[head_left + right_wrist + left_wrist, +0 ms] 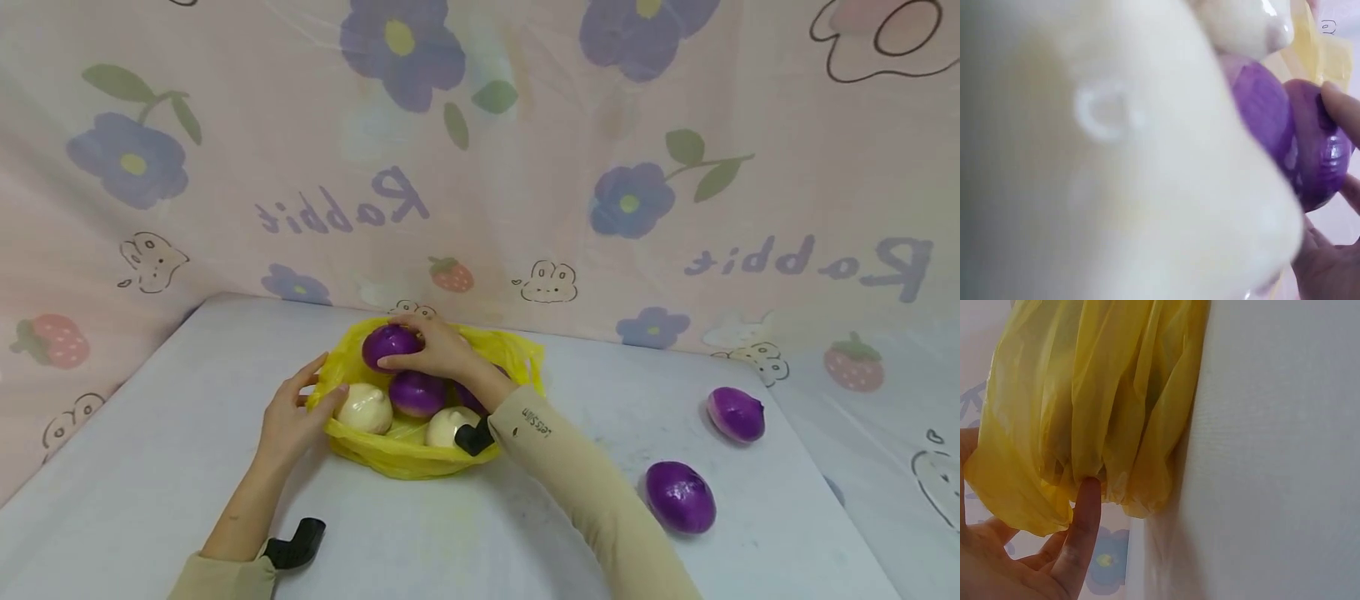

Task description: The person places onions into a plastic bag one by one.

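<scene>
A yellow plastic bag (405,465) stands open on the table with its rim spread. My left hand (288,417) holds the bag's left rim, thumb on the inner side and fingers outside; the left wrist view shows those fingers (1082,540) against the thin plastic. Over the back left of the bag, my right hand (444,354) grips a purple onion (384,348) between thumb and fingers. Inside lie another purple onion (417,395), a cream-white bulb (363,408) and a second cream-white bulb (447,427). My right forearm partly covers one more purple onion (467,398).
Two purple onions lie loose to the right: one onion (681,498) beside my right sleeve, the other onion (737,414) farther back near the table's right edge. A patterned cloth (495,183) hangs behind the white table (420,542).
</scene>
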